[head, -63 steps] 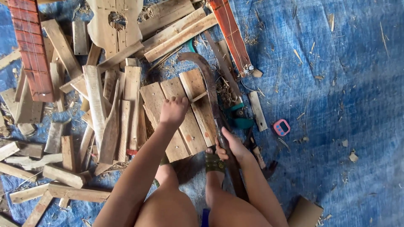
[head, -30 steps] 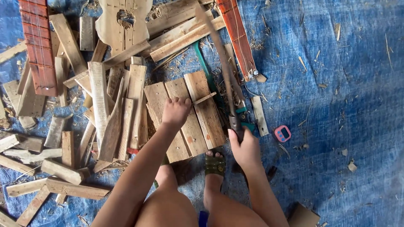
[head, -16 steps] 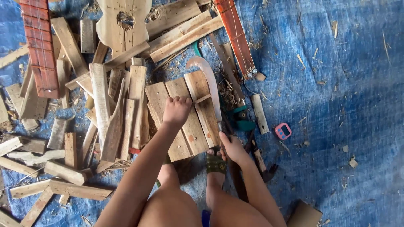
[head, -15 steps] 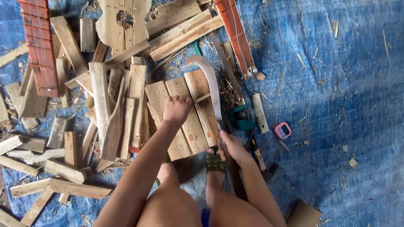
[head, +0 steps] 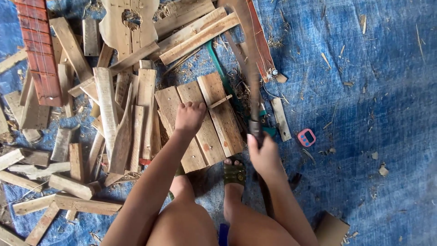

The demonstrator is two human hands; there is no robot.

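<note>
Both hands busy: left hand stays pressed flat on the joined boards, while right hand, fist clenched round the machete, has swung it back up.

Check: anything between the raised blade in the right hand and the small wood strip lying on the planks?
Nothing visible. The right hand holds the blade raised over the small strip on the planks; the left hand presses left of it.

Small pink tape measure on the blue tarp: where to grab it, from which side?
Pinch the pink tape measure across its two flat-looking side edges, coming straight down from above. It lies flat on the blue tarp, apart from the wood strip to its left, so a top pinch looks unobstructed.
</note>
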